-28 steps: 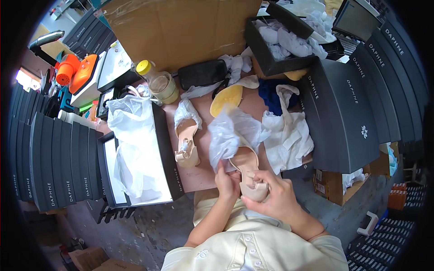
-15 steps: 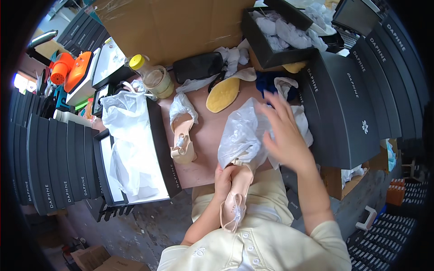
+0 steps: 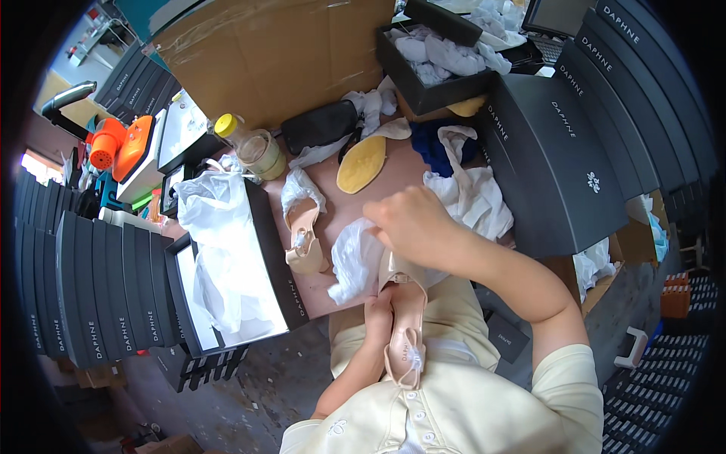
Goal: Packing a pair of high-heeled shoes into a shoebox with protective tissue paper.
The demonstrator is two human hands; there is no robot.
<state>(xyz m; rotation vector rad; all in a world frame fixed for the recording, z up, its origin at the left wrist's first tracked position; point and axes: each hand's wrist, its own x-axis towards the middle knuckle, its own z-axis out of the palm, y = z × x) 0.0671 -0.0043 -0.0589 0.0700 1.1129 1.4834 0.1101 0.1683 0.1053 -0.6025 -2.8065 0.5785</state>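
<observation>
Left fingers: wrapped around the side of a beige shoe (image 3: 406, 321), gripping it near its middle; the individual fingertips could not be told apart.
Left hand (image 3: 377, 314): positioned at the shoe's left edge, forearm rising from the lower part of the view.
Right fingers: curled downward and closed together over the toe end of the shoe, where white tissue paper (image 3: 354, 257) met it; whether they pinched paper or shoe could not be told.
Right hand (image 3: 412, 222): knuckles up, directly above the shoe's toe, arm crossing in from the right.
Shoe position: held over the person's lap, just at the near edge of the table (image 3: 393, 178), toe pointing toward the table, heel toward the body, insole facing up.
Tissue paper: bunched at the table edge, touching the shoe's toe end and lying left of the right hand.
Second shoe (image 3: 305, 236): a matching beige one lay on the table, left of the tissue, apart from both hands.
Open box (image 3: 281, 250): black, lined with white paper, stood just left of the second shoe.
Insole (image 3: 361, 163): yellow, flat on the table beyond the right hand.
Closed box (image 3: 548, 163): large and black, lay to the right of the right hand.
Jar (image 3: 255, 148): yellow-lidded, stood at the table's far left.
</observation>
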